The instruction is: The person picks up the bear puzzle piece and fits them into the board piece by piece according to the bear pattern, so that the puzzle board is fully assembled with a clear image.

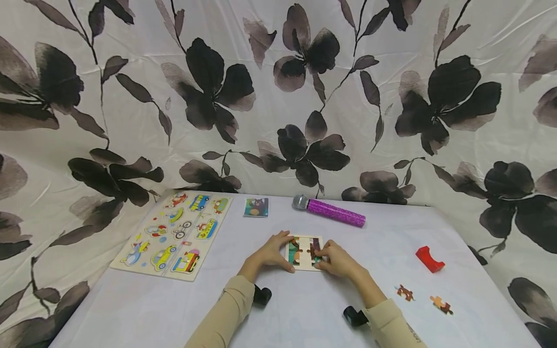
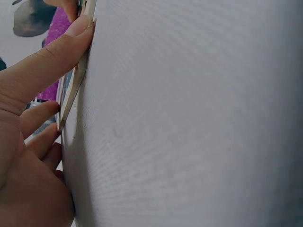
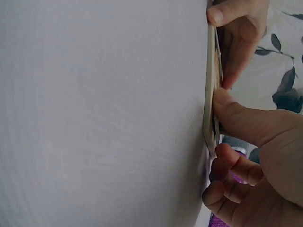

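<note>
beige sleeves (image 1: pixel 224 309) nearest me, then the puzzle board (image 1: pixel 306 261): i see left hand (image 1: pixel 271 252) gripping its left end, right hand (image 1: pixel 338 261) pinching its right.

1. Head: high, farthest, faces forward and down over table (image 1: pixel 304 319), my left hand (image 1: pixel 270 252), my right hand (image 1: pixel 337 261).
2. Wrists: close, low along table, tipped sideways.
3. Wrist views share both hands, small puzzle board (image 1: pixel 306 262).
</note>
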### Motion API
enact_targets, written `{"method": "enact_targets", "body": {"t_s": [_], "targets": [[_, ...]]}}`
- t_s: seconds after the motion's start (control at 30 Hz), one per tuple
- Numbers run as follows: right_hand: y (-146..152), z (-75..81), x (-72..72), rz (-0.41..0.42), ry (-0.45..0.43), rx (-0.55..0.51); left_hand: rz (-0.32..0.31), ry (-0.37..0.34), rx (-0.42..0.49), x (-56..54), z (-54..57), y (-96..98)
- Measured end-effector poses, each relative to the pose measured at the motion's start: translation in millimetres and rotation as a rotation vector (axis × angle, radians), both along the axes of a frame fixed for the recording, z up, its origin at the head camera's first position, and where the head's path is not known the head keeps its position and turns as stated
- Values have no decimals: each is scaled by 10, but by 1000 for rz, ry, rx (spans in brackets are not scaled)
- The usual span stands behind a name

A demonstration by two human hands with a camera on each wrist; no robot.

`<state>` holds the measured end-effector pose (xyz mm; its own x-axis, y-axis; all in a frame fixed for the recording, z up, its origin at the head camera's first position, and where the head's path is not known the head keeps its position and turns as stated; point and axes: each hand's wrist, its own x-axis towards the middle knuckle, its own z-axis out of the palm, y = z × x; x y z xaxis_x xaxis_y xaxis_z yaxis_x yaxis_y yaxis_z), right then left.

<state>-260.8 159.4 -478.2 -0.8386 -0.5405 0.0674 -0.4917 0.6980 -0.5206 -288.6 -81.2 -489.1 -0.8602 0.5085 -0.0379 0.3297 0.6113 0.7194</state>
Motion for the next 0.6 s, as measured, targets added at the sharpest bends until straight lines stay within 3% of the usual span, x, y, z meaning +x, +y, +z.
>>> {"method": "enact_targets", "body": {"t_s": [0.2,0.6], "targets": [[-51,7,61,34,75,36,2,2,8,17,22,6],[-18,-34,78,48,88,-29,3,5,17,22,14,4]]}}
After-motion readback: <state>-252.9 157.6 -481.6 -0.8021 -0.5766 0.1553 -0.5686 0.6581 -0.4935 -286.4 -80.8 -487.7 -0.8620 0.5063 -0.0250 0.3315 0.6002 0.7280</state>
